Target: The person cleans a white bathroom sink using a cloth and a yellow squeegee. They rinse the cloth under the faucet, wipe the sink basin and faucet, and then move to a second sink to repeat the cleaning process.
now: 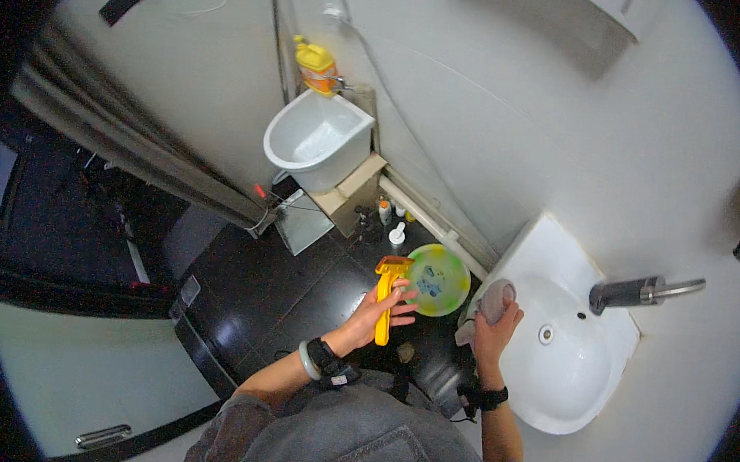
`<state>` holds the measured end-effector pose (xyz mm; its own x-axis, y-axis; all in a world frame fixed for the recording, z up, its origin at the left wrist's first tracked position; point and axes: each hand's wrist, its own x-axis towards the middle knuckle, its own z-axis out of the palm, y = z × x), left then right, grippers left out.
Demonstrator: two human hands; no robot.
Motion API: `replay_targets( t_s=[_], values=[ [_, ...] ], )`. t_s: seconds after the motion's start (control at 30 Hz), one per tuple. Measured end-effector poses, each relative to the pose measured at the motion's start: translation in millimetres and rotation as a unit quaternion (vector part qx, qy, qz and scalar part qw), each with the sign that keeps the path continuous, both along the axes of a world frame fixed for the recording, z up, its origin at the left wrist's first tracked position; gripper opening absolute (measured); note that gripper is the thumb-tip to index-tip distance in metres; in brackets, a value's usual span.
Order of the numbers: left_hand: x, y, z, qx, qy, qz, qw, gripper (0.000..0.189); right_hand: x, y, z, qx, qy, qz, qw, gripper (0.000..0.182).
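A yellow long-handled scrubbing brush or scraper with a brownish head lies across my left hand, held by the thumb while the other fingers are spread. My right hand grips a crumpled greyish cloth at the left rim of the white washbasin. Between the hands and a little beyond them, a green and yellow plastic basin stands low down near the wall. Part of the cloth hangs below my right hand.
A grey and metal faucet juts over the washbasin. Bottles stand on the dark tiled floor by a white pipe. Farther off are a white mop sink, a yellow jug and a grey curtain.
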<state>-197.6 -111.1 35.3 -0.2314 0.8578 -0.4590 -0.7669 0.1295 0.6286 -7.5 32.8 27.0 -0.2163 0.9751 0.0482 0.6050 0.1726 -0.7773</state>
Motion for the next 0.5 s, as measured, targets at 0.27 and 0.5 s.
replay_targets(
  t_s=[0.27,0.5],
  values=[
    [-50.0,-13.6,-8.3,0.054,-0.023,0.159,0.986,0.048,-150.6,-56.9,43.7,0.019,0.114,0.444,0.889,0.059],
    [-191.6,-92.0,3.2,0.041,-0.035,0.274,0.96,0.046,-317.7,-43.7,72.4,-0.107,0.091,0.61,0.78,0.027]
  ],
)
